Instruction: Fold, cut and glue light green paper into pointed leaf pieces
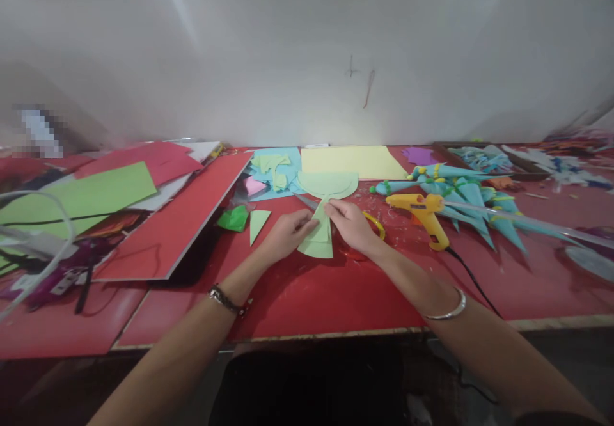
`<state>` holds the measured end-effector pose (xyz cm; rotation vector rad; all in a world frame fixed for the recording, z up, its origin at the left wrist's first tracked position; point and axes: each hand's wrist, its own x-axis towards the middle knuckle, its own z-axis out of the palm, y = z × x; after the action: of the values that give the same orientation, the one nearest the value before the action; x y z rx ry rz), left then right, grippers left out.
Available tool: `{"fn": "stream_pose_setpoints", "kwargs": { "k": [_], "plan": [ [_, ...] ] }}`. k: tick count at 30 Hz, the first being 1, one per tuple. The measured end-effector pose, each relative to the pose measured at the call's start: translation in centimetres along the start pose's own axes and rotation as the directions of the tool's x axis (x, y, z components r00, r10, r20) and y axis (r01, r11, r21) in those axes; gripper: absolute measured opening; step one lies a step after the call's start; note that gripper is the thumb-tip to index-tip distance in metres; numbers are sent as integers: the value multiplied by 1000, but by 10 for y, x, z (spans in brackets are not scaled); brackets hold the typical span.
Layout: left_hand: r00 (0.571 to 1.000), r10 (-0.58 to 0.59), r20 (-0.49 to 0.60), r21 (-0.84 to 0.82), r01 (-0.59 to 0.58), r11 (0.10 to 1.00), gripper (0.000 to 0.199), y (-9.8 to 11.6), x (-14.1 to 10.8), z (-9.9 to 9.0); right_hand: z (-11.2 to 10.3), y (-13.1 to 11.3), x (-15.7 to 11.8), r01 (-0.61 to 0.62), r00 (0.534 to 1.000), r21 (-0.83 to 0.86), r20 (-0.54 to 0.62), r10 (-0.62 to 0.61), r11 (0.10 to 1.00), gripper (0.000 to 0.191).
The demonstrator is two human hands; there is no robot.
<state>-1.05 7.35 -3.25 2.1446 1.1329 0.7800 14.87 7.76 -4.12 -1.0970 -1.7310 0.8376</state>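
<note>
- The left hand [289,233] has its thumb and fingers closed in a pinch on the left side of a pale green paper wedge [317,249]; the other fingers are curled under and partly hidden.
- The right hand [352,220] pinches the same wedge near its narrow upper end, thumb and forefinger together, with the remaining fingers bent in.
- The wedge is in layers, its wide curved end towards the near edge of the red tabletop [307,314], about midway between left and right; whether it touches the surface I cannot tell.
- Just beyond the hands, towards the far edge, lie pale green paper semicircles [330,183], one over another.
- A pale green paper triangle [258,224] lies left of the left hand, beside a bright green plastic bag [233,218].
- Scissors with a yellow handle [377,222] lie partly hidden beneath the right hand.
- Right of them is a yellow glue gun [425,207], a long clear glue stick [522,217] running from its back towards the right edge.
- Behind it, blue paper cones [472,197] with green and yellow trim are heaped.
- A pale yellow paper sheet [352,160] lies along the far edge.
- A red board [180,224] slants across the left part.
</note>
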Motion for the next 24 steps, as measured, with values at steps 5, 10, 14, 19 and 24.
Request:
{"fn": "stream_pose_setpoints", "kwargs": {
  "k": [5, 10, 14, 19, 24],
  "plan": [
    [999, -31, -37, 41, 33, 999, 29, 2, 0, 0, -1, -2, -1, -85, 996, 124, -5, 86, 989, 30],
    [995, -44, -88, 88, 52, 995, 30, -1, 1, -2, -1, 0, -2, -99, 985, 141, 154, 77, 985, 26],
    [990, -45, -132, 73, 55, 996, 31, -4, 1, -2, -2, 2, 0, -82, 980, 123, 191, 58, 989, 23],
    [984, -61, -170, 37, 69, 997, 36, -4, 0, -1, -1, 5, 0, -109, 969, 243, 244, 48, 964, 20],
    [976, -99, -192, -36, 94, 995, 37, -3, 0, -2, -1, 4, -2, -180, 942, 287, 325, 81, 941, 24]
  ]
}}
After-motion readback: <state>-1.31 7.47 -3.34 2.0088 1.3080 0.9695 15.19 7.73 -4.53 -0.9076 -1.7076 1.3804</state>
